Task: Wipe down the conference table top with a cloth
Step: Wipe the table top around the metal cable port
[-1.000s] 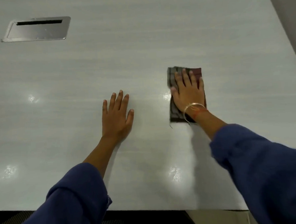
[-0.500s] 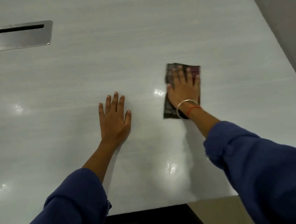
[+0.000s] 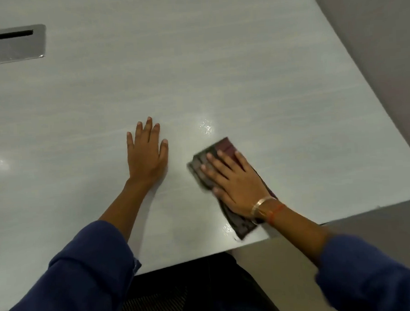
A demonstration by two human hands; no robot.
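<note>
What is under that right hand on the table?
A folded dark checked cloth, pressed flat on the table top by the right hand. The cloth's middle is covered by the hand.

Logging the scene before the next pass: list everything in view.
table top: one, pale grey, fills most of the view
cable hatch: one, silver metal, set in the table, far left
cloth: one, dark checked with maroon, by the table's near edge
mesh object: one, black, below the table's near edge
bangle: one, gold, right wrist
sleeves: two, dark blue, both forearms
left hand: one, flat on the table, left of the cloth
right hand: one, pressing flat on the cloth
</note>
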